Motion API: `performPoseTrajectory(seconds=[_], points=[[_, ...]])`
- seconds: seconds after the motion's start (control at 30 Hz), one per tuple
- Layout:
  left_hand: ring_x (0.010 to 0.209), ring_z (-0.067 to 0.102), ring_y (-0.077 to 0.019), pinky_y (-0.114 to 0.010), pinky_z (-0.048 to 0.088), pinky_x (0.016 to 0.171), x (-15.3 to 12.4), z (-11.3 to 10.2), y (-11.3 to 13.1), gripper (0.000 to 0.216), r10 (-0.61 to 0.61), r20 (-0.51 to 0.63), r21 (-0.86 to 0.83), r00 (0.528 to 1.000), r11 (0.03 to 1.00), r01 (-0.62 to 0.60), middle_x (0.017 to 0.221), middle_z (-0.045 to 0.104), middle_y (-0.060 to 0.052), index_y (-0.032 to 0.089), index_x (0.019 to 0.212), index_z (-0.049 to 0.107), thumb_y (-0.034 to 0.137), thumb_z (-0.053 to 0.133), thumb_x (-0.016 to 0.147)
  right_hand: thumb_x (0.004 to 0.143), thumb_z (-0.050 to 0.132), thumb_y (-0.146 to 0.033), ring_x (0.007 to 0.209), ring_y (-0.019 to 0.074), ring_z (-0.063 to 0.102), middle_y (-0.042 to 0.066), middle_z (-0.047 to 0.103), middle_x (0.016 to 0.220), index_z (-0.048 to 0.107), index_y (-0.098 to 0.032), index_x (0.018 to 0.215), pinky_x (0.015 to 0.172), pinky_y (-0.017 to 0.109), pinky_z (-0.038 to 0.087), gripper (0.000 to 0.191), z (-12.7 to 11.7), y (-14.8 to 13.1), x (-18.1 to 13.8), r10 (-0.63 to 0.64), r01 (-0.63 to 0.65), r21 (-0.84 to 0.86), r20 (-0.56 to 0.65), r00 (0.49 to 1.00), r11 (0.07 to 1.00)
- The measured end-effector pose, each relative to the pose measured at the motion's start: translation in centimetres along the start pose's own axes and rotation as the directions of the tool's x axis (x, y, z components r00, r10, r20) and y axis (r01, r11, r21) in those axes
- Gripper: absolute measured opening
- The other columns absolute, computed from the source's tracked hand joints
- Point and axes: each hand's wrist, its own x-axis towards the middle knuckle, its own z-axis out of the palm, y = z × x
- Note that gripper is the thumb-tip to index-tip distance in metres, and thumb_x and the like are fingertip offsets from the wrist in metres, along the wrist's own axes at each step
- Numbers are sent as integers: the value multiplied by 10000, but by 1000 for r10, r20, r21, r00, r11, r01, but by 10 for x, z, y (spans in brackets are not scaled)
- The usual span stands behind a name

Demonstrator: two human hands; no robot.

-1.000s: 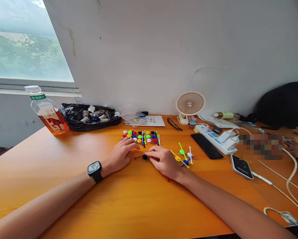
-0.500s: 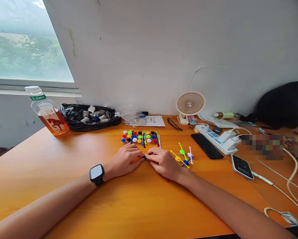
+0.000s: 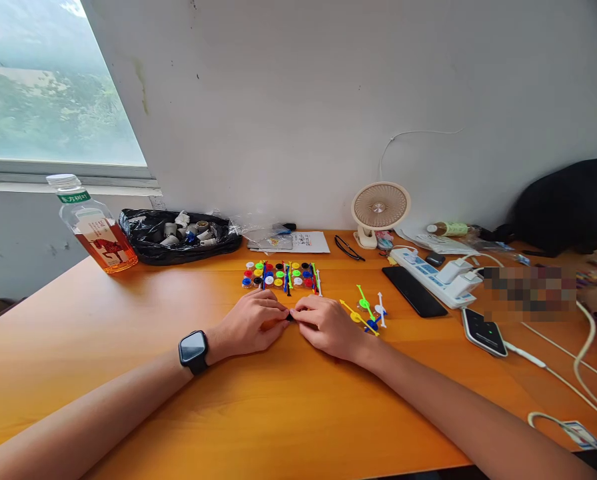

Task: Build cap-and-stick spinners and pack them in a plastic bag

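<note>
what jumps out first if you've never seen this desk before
Both hands meet at the middle of the orange table, the left hand and right hand pinching a small black piece between their fingertips. Just behind them lies a cluster of bright discs and sticks, and a bottle of amber drink stands far left.

A small black piece (image 3: 290,316) is nearly hidden between the fingertips (image 3: 281,314) (its shape unclear); the bag (image 3: 568,207) runs off-frame.

Setting: home or dorm desk by a window (image 3: 53,87). Orange wooden worktop (image 3: 103,360) against a scuffed white wall (image 3: 303,100). Beyond the hands: small clip fan (image 3: 380,208), power strip (image 3: 436,277), phone (image 3: 414,291), drink bottle (image 3: 94,227), black bag (image 3: 568,210).
</note>
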Motion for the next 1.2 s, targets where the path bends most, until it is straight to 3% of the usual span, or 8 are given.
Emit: performPoseTrajectory(seconds=[0.17, 0.3, 0.47, 0.6, 0.67, 0.8, 0.9, 1.2], points=[[955, 695, -251, -416, 572, 884, 0, -1, 2, 196, -22, -4, -55, 1000, 998, 22, 1016, 795, -83, 247, 1050, 790, 270, 605, 991, 939, 629, -131, 936, 216, 665, 63, 749, 1020, 786, -230, 997, 873, 360, 518, 194, -3, -6, 1, 55, -55, 52, -12, 998, 997], [960, 691, -249, -407, 558, 890, 0, -5, 1, 165, -79, -45, -89, 996, 993, 75, 1013, 781, -71, 253, 1085, 756, 312, 649, 974, 988, 635, -246, 1031, 235, 671, 75, 754, 1102, 776, -235, 1111, 936, 375, 517, 187, -15, -9, 8, 167, -158, 100, -88, 982, 982], [1044, 668, -234, -380, 532, 930, -2, -8, -5, 171, -248, -220, -182, 944, 961, 210, 1104, 749, -61, 236, 1107, 695, 342, 583, 1034, 1037, 560, -419, 835, 216, 684, 82, 774, 999, 746, -189, 1212, 764, 333, 507, 344, -40, -12, 18, 499, -485, 135, -99, 861, 864], [1030, 648, -235, -379, 512, 934, -2, -9, -7, 209, -264, -246, -189, 933, 957, 221, 1077, 733, -68, 226, 1092, 684, 347, 514, 1073, 1048, 530, -452, 662, 180, 605, 13, 698, 758, 656, -212, 1406, 662, 293, 449, 449, -48, -15, 18, 430, -433, 181, 60, 901, 883], [1035, 638, -241, -386, 501, 948, -2, -9, -7, 232, -266, -259, -180, 929, 958, 224, 1078, 729, -73, 227, 1096, 684, 352, 488, 1085, 1059, 501, -481, 560, 154, 526, -27, 622, 653, 691, -237, 1328, 591, 273, 389, 410, -45, -13, 19, 406, -418, 233, 97, 908, 878], [1040, 613, -251, -396, 488, 944, -2, -10, -7, 253, -277, -302, -160, 912, 958, 238, 1053, 725, -69, 234, 1093, 669, 358, 449, 1102, 1078, 408, -555, 509, 136, 426, -26, 513, 591, 689, -203, 879, 528, 272, 302, 492, -36, -4, 25, 523, -453, 367, -117, 844, 812], [1014, 606, -248, -398, 478, 939, -2, -12, -7, 255, -283, -311, -145, 908, 958, 249, 1036, 723, -61, 240, 1101, 663, 355, 436, 1108, 1072, 428, -540, 555, 140, 446, -13, 520, 625, 610, -200, 782, 545, 274, 316, 483, -34, 2, 25, 513, -408, 427, -163, 843, 807], [1023, 593, -243, -379, 482, 921, -2, -10, -9, 253, -270, -329, -100, 905, 963, 251, 1045, 717, -60, 230, 1106, 658, 321, 422, 1111, 1021, 544, -377, 547, 143, 495, -39, 563, 588, 666, -236, 880, 560, 283, 281, 233, -43, -9, 0, 486, -483, 143, 11, 874, 864]])
